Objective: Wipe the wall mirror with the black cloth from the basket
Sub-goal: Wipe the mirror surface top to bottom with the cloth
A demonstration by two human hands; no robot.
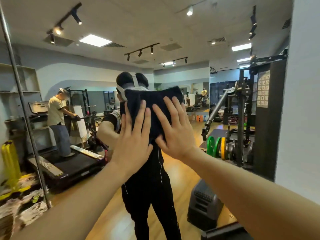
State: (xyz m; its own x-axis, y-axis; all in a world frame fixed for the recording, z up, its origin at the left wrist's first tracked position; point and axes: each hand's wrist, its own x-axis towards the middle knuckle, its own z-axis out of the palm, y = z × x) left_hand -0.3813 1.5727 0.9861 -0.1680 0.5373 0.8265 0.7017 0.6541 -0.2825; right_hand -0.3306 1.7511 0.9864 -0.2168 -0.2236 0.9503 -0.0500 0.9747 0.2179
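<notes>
Black cloth (152, 108) lies flat against the wall mirror (181, 28), around mid-height and nearer the mirror's right edge than its left. Left hand (133, 135) presses on the cloth's lower left part, fingers straight and together, palm flat. Right hand (174, 129) presses on its lower right part, fingers straight and spread. Neither hand curls round the cloth. Reflected in the glass: a treadmill (69, 161) at left, weight plates (216, 146) at right.

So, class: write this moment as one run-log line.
step: wiping | left hand: flat on black cloth | right hand: flat on cloth | cloth: pressed against wall mirror
</notes>
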